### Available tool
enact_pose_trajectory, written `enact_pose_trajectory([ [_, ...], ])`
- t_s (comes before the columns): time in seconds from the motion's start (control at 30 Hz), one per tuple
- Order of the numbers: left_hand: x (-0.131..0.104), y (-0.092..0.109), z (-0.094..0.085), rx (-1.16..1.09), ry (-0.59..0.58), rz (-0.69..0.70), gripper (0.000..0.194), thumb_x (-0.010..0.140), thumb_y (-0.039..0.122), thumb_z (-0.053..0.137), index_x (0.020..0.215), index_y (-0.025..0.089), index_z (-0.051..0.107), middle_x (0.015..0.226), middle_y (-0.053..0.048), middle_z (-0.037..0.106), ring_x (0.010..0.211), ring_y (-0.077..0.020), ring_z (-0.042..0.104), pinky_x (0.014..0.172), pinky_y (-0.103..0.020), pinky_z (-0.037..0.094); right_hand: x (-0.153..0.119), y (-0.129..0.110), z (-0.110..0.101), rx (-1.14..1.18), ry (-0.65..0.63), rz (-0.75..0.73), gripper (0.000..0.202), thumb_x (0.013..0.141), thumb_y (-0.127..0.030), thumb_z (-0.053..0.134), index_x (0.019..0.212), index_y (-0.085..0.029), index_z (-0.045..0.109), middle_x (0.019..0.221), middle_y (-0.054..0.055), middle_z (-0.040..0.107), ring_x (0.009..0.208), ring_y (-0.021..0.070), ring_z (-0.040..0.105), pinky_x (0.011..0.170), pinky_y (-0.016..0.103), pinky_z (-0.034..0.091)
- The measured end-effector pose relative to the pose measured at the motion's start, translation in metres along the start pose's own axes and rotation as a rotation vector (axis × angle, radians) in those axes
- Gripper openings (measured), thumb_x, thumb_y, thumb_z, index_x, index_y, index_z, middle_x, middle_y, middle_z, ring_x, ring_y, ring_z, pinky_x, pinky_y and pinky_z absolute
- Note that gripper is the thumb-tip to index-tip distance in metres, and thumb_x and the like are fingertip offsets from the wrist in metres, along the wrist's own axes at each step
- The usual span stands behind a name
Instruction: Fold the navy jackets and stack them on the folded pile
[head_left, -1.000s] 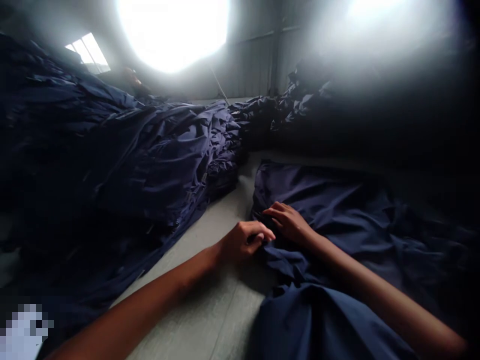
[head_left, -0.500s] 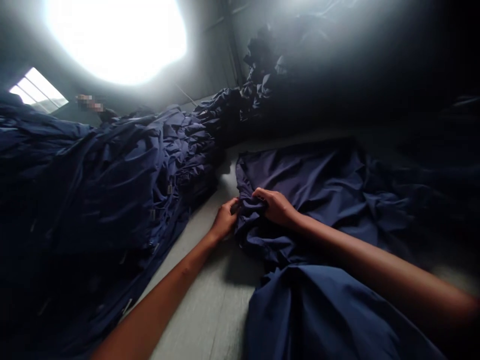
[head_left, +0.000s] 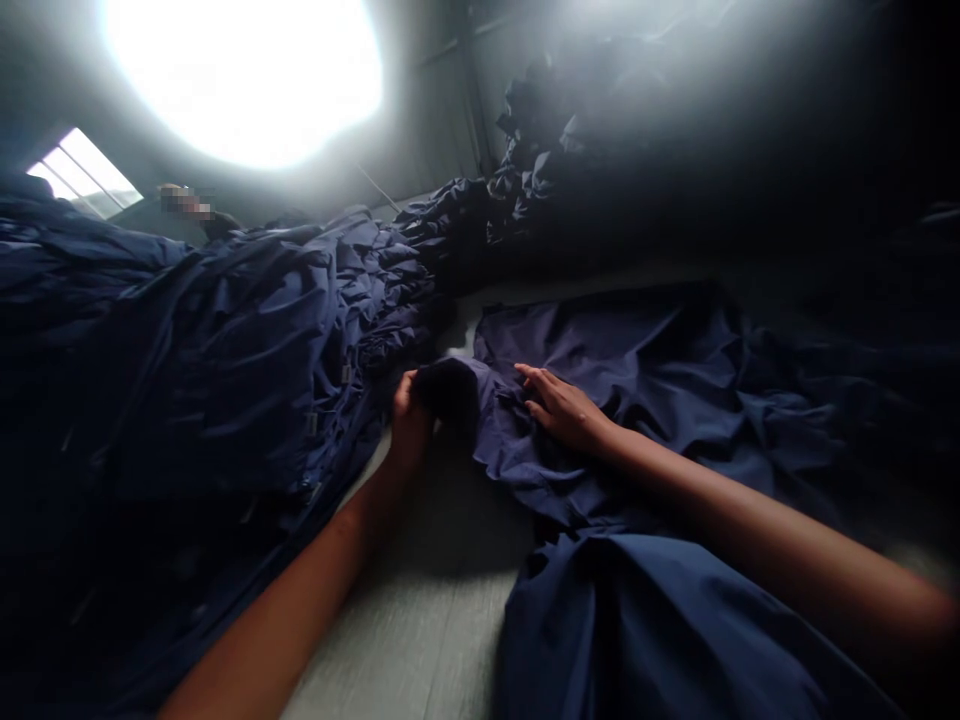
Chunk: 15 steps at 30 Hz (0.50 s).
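A dark blue garment (head_left: 622, 340) lies spread and wrinkled on the grey table (head_left: 442, 610), and its near part bunches toward the front edge. My left hand (head_left: 411, 405) grips a raised flap at the garment's left side, and the flap's underside looks nearly black. Over the middle of the cloth, my right hand (head_left: 562, 405) rests with its fingers apart, palm down. Both forearms reach in from the lower corners.
Tall heaps of dark blue garments (head_left: 255, 320) stand along the left. More bundled cloth (head_left: 525, 170) is piled at the back. A person (head_left: 187, 203) is partly visible behind the left heap. The right side is very dark.
My left hand has moved left and up, pulling the garment's edge outward. My right hand has let go of the bunched cloth and spread its fingers on it.
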<state>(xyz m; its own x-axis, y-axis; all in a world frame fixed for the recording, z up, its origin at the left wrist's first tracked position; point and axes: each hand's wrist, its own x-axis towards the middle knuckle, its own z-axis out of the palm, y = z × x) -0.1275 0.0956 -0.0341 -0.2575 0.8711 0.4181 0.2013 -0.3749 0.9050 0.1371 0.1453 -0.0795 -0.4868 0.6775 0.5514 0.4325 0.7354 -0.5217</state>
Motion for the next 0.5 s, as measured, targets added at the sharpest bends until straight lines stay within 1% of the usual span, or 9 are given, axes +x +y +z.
enact_pose_trajectory([
  [0.07,0.006,0.005,-0.003,0.001,0.030,0.041,0.055,0.085,0.066,0.070,0.111,0.020,0.056,0.094,-0.001,0.063,0.080,-0.0141,0.057,0.076,-0.026,0.049,0.000,0.000,-0.001,-0.001,0.008,0.012,0.059,0.096,-0.018,0.052,0.155,-0.019,0.042,0.135,0.015,0.064,0.116,0.0260,0.067,0.101,0.045,0.054],
  [0.13,0.010,0.013,-0.005,0.015,0.041,0.087,0.055,0.088,0.065,0.069,0.117,0.020,0.056,0.095,-0.001,0.063,0.079,-0.0137,0.057,0.075,-0.025,0.048,0.000,-0.001,-0.002,0.006,0.016,0.027,0.062,0.098,-0.017,0.050,0.158,-0.020,0.038,0.131,0.014,0.067,0.112,0.0246,0.068,0.098,0.044,0.056],
  [0.2,0.012,0.023,-0.005,0.048,0.023,0.130,0.048,0.090,0.059,0.069,0.119,0.021,0.059,0.094,-0.001,0.065,0.080,-0.0148,0.058,0.074,-0.025,0.048,-0.001,-0.005,-0.004,-0.005,0.030,0.035,0.068,0.098,-0.016,0.048,0.163,-0.023,0.029,0.132,0.013,0.067,0.109,0.0239,0.069,0.094,0.041,0.057],
  [0.23,0.012,0.028,-0.006,0.078,-0.005,0.153,0.041,0.090,0.054,0.069,0.115,0.021,0.063,0.094,-0.002,0.067,0.082,-0.0158,0.060,0.076,-0.026,0.048,-0.001,-0.008,-0.006,-0.025,0.033,0.038,0.071,0.099,-0.015,0.048,0.165,-0.025,0.026,0.132,0.012,0.066,0.105,0.0236,0.069,0.091,0.040,0.058],
  [0.3,0.012,0.038,-0.006,0.202,-0.137,0.226,0.024,0.092,0.043,0.067,0.100,0.021,0.072,0.092,-0.003,0.068,0.086,-0.0178,0.062,0.080,-0.028,0.049,-0.001,-0.014,-0.010,-0.081,0.014,0.030,0.074,0.098,-0.012,0.046,0.167,-0.030,0.025,0.133,0.011,0.064,0.096,0.0214,0.069,0.083,0.035,0.059],
  [0.37,0.010,0.047,-0.005,0.382,-0.360,0.317,0.020,0.094,0.032,0.060,0.090,0.023,0.077,0.091,-0.004,0.069,0.090,-0.0194,0.064,0.087,-0.031,0.050,-0.002,-0.019,-0.013,-0.133,-0.029,-0.016,0.076,0.096,-0.007,0.045,0.165,-0.037,0.031,0.134,0.008,0.061,0.088,0.0174,0.067,0.078,0.030,0.058],
  [0.43,0.007,0.051,-0.003,0.541,-0.582,0.384,0.026,0.093,0.025,0.054,0.093,0.027,0.080,0.094,-0.005,0.069,0.095,-0.0205,0.065,0.092,-0.033,0.050,-0.002,-0.021,-0.014,-0.155,-0.068,-0.109,0.075,0.092,-0.001,0.044,0.156,-0.040,0.048,0.136,0.006,0.059,0.091,0.0150,0.066,0.081,0.027,0.056],
  [0.47,0.006,0.051,-0.002,0.575,-0.649,0.383,0.027,0.093,0.024,0.054,0.099,0.028,0.080,0.098,-0.005,0.070,0.098,-0.0208,0.065,0.094,-0.033,0.050,-0.002,-0.021,-0.014,-0.156,-0.084,-0.157,0.072,0.090,0.001,0.044,0.148,-0.039,0.058,0.137,0.006,0.058,0.096,0.0151,0.066,0.084,0.027,0.056],
  [0.5,0.006,0.050,-0.001,0.585,-0.670,0.365,0.027,0.092,0.025,0.055,0.105,0.028,0.079,0.101,-0.004,0.070,0.099,-0.0207,0.066,0.094,-0.033,0.051,-0.002,-0.020,-0.013,-0.153,-0.099,-0.195,0.069,0.088,0.004,0.045,0.139,-0.037,0.067,0.137,0.006,0.059,0.101,0.0158,0.066,0.088,0.028,0.055],
])
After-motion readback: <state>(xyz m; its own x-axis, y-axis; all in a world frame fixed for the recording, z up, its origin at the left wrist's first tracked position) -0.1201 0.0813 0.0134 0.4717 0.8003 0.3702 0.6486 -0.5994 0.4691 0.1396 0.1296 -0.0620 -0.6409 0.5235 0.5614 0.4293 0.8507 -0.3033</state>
